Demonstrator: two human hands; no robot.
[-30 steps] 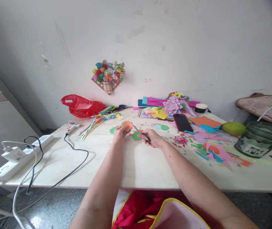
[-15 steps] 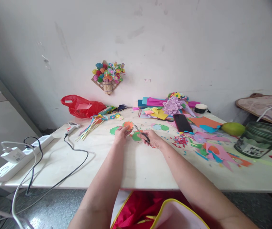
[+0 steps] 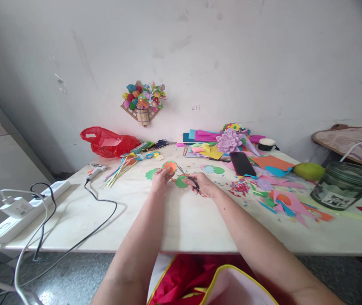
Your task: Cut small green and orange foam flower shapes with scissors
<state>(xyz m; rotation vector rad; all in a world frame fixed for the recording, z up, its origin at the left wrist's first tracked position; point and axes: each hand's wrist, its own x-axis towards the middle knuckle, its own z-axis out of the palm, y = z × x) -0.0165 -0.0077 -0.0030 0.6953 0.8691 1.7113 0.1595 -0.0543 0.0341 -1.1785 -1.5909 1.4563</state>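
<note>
My left hand (image 3: 162,179) pinches an orange scalloped foam piece (image 3: 170,166) above the table. In my right hand (image 3: 201,183) is a pair of scissors (image 3: 191,179), its fingers closed round the dark handles. The blades point up and left and meet or nearly meet the orange piece's right edge; whether they touch it I cannot tell. Beside my left hand lies a green scalloped piece (image 3: 151,173), partly hidden. A green round piece (image 3: 181,181) rests between the two hands. Beyond my right hand lie a pale blue scalloped piece (image 3: 208,169) and another green circle (image 3: 219,170).
Foam scraps (image 3: 290,202) spread at the right, near a phone (image 3: 242,164), a green mango-like fruit (image 3: 310,171) and a glass jar (image 3: 336,195). At the left are a glue gun (image 3: 96,170) with its cord, thin sticks (image 3: 120,170), a red bag (image 3: 109,144) and a power strip (image 3: 25,212).
The orange piece has turned slightly in my left hand and shows more of its rounded face. My right hand and the scissors stay almost in place.
</note>
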